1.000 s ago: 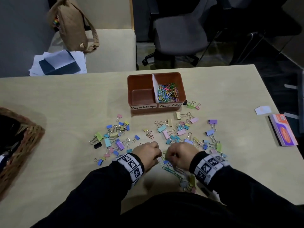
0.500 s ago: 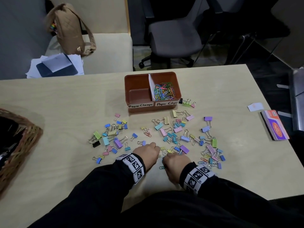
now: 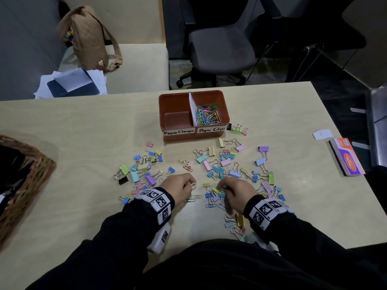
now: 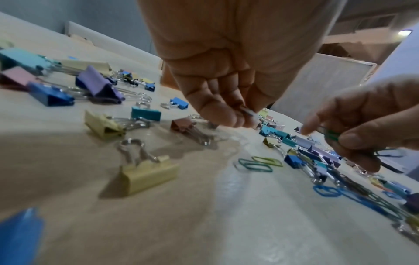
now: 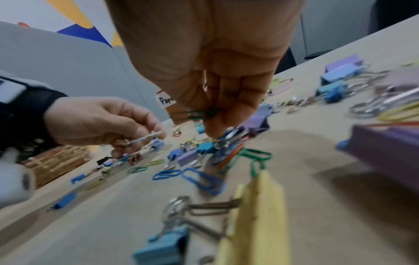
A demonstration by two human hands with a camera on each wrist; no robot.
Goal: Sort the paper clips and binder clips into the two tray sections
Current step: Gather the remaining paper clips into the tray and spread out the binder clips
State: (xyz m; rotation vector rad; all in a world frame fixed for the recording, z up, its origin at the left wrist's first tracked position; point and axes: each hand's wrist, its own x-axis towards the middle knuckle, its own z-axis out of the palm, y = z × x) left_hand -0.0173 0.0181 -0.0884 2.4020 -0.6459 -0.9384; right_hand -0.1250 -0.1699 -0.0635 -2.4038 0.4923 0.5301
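Observation:
A brown two-section tray (image 3: 177, 96) stands mid-table, labelled "Paper Clamps" left and "Paper Clips" right. Its right section holds a heap of coloured paper clips (image 3: 208, 115); the left section shows only bare floor. Pastel binder clips (image 3: 144, 167) lie scattered in front of it, with loose paper clips (image 3: 193, 198) between my hands. My left hand (image 3: 181, 188) pinches a white paper clip (image 4: 249, 113) just above the table. My right hand (image 3: 235, 192) holds green paper clips (image 5: 199, 113) in curled fingers over a clump of binder clips (image 5: 217, 147).
A wicker basket (image 3: 23, 181) sits at the table's left edge. An orange-and-purple box (image 3: 346, 156) and a white slip (image 3: 322, 133) lie far right. A cream seat with a tan bag (image 3: 90, 36) and papers, and an office chair (image 3: 222, 47), stand beyond the table.
My right hand shifted right and forward into the binder clip clump, holding green paper clips. My left hand has lifted a white paper clip off the table.

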